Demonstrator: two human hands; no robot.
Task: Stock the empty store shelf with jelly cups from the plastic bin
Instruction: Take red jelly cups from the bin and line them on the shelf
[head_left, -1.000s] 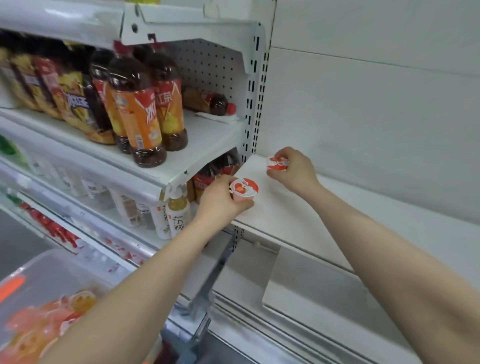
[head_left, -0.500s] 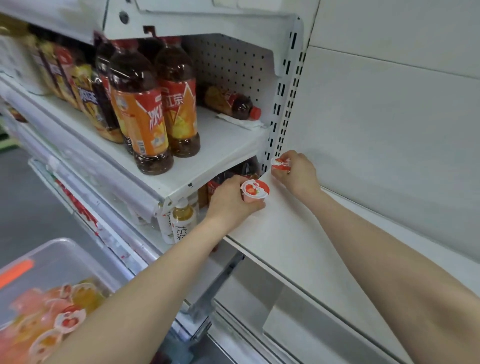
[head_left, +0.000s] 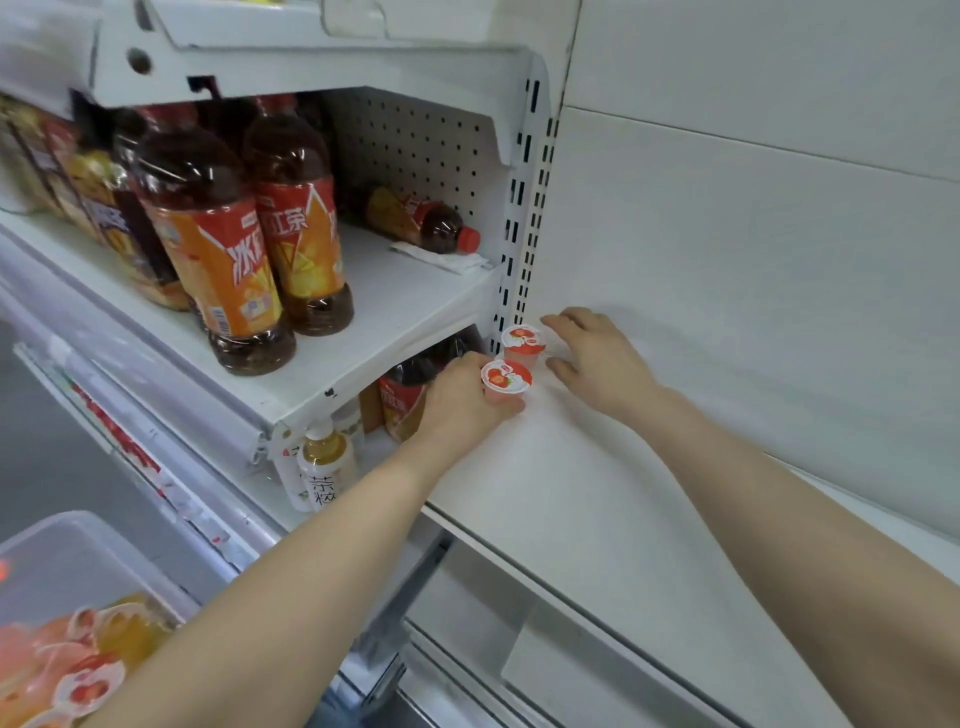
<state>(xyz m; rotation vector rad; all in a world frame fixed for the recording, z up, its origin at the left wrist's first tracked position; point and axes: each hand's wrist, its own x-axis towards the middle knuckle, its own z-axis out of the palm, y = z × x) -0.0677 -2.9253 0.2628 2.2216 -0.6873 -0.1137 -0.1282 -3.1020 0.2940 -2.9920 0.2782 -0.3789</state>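
Observation:
Two strawberry jelly cups stand at the far left corner of the white shelf (head_left: 597, 499). The rear jelly cup (head_left: 523, 339) sits alone against the upright. My right hand (head_left: 597, 358) rests just right of it with fingers spread, holding nothing. My left hand (head_left: 462, 400) grips the front jelly cup (head_left: 505, 379), which touches the shelf just in front of the rear one. The clear plastic bin (head_left: 78, 551) at the lower left holds several more jelly cups (head_left: 83, 670).
Left of the slotted upright (head_left: 524, 218), a shelf carries iced tea bottles (head_left: 218, 249), one bottle lying on its side (head_left: 415, 218) at the back. Smaller bottles (head_left: 327, 467) stand on the shelf below. A white back panel (head_left: 753, 260) rises behind the shelf.
My right hand has set its jelly cup down in the corner and let go, fingers now spread beside it. My left hand has brought its cup down onto the shelf behind the first.

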